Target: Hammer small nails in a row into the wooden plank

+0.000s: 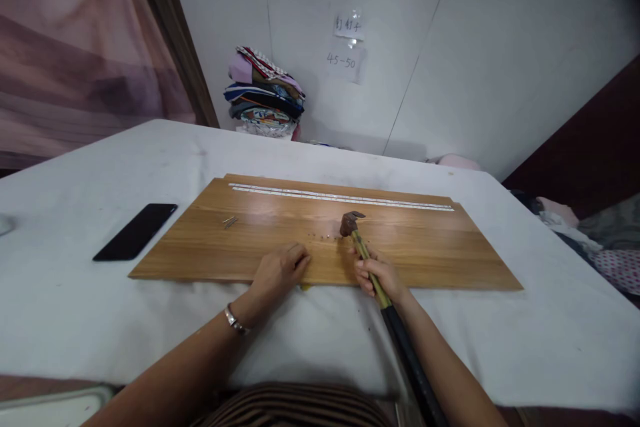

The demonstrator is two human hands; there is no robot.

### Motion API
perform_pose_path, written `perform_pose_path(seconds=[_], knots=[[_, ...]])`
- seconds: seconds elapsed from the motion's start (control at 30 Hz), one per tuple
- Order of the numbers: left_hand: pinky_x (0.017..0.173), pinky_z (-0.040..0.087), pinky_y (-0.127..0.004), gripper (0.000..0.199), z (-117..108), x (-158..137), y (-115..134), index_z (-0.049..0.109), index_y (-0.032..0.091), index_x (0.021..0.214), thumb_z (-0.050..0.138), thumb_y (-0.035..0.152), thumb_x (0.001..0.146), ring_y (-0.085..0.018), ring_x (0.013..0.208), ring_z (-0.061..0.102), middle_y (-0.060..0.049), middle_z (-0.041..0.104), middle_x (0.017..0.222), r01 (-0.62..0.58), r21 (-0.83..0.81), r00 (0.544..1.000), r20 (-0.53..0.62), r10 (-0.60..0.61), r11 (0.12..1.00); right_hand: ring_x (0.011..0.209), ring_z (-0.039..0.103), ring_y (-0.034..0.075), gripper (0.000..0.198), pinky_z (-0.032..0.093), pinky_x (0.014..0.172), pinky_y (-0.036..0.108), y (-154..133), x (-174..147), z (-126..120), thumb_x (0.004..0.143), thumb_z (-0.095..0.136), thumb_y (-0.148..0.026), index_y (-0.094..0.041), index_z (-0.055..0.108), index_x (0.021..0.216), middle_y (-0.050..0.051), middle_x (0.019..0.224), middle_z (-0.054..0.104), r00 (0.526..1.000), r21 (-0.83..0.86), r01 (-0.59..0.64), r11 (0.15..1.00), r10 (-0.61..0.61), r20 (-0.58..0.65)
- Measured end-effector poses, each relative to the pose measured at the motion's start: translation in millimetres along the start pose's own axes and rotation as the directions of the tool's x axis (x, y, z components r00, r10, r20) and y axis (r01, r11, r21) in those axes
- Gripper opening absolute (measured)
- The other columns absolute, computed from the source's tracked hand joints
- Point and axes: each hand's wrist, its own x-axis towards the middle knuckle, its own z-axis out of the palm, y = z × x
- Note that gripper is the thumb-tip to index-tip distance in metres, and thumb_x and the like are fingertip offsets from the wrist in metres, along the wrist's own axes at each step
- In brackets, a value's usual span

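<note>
A claw hammer (373,263) with a rusty head, a yellowish shaft and a black grip is in my right hand (383,278). My fingers wrap its shaft below the head, and the head is over the wooden board (430,247). On the board's near edge rests my left hand (281,267), its fingers curled; whatever they may hold is hidden. A row of small nail heads (328,236) shows in the board between my hands, just short of the hammer head. Several loose nails (231,221) lie on the board's left part.
Two white measuring strips (340,197) run along the board's far side. A black phone (136,232) lies left of the board on the white-covered table (190,327). Folded clothes (265,97) are stacked by the wall, below and left of paper notes (345,60).
</note>
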Motion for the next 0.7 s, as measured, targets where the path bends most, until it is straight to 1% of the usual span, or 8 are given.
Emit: perform_pose_path(seconds=[0.13,0.23,0.4,0.7], knots=[[0.069,0.038,-0.027,0.018,-0.1,-0.2,1.1,0.056,0.021,0.082,0.045,0.029,0.094,-0.015,0.079,0.058,-0.001,0.063,0.083,0.012,0.005,1.0,0.001,-0.012,1.0,0.029,0.034,0.005,0.035,0.026,0.027,0.016,0.9,2.2,0.8,0.065,0.063,-0.029,-0.019,0.051,0.096,-0.013,0.048,0.043,1.0,0.0,-0.01,1.0,0.01,0.008],[0.069,0.038,-0.027,0.018,-0.2,-0.2,1.3,0.056,0.021,0.082,0.045,0.028,0.094,-0.015,0.079,0.059,-0.001,0.063,0.084,0.008,-0.008,1.0,0.002,-0.008,1.0,0.029,0.034,0.005,0.036,0.026,0.027,0.016,1.0,2.1,0.6,0.065,0.063,-0.029,-0.018,0.052,0.097,-0.013,0.048,0.044,1.0,0.0,-0.016,1.0,0.016,-0.006],[0.069,0.039,-0.027,0.017,-0.4,0.8,1.3,0.057,0.021,0.081,0.047,0.028,0.093,-0.015,0.08,0.059,-0.002,0.063,0.083,0.014,-0.033,1.0,0.003,-0.014,0.999,0.03,0.034,0.005,0.036,0.026,0.027,0.016,-0.9,-0.6,1.3,0.066,0.063,-0.029,-0.018,0.052,0.098,-0.013,0.048,0.043,1.0,0.009,-0.002,1.0,0.002,-0.006],[0.068,0.038,-0.027,0.018,-1.2,0.2,2.5,0.056,0.021,0.081,0.046,0.029,0.093,-0.015,0.079,0.059,-0.001,0.063,0.084,0.019,-0.021,1.0,0.007,-0.019,1.0,0.029,0.034,0.005,0.037,0.025,0.028,0.017,1.4,1.1,0.0,0.066,0.064,-0.03,-0.018,0.052,0.099,-0.013,0.048,0.043,1.0,-0.005,-0.011,1.0,0.011,-0.013]])
